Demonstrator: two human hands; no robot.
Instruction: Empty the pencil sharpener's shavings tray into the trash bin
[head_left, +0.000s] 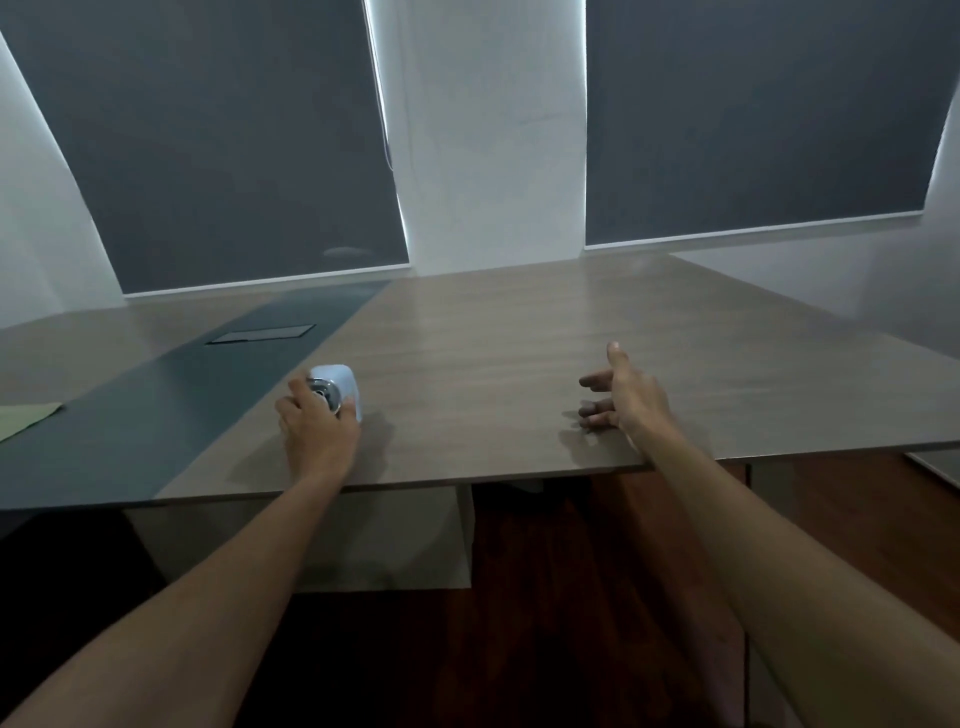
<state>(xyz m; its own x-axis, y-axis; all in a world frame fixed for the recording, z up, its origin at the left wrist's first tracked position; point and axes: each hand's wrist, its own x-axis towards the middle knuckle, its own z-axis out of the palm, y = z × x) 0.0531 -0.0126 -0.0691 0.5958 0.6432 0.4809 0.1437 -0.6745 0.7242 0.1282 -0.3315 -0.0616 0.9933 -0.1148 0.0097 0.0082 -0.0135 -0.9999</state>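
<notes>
A small pale blue pencil sharpener (340, 382) with a shiny metal fitting on its near face stands on the wooden table (519, 353), left of centre. My left hand (317, 431) is wrapped around its near side, fingers on the metal part. My right hand (621, 395) hovers over the table to the right, fingers spread, holding nothing. The shavings tray is hidden by my left hand. No trash bin is in view.
A dark green strip (171, 410) runs across the table's left part, with a cable hatch (260, 333) in it. A pale green sheet (23, 418) lies at the far left. Grey window blinds hang behind. The table's front edge is just below my wrists.
</notes>
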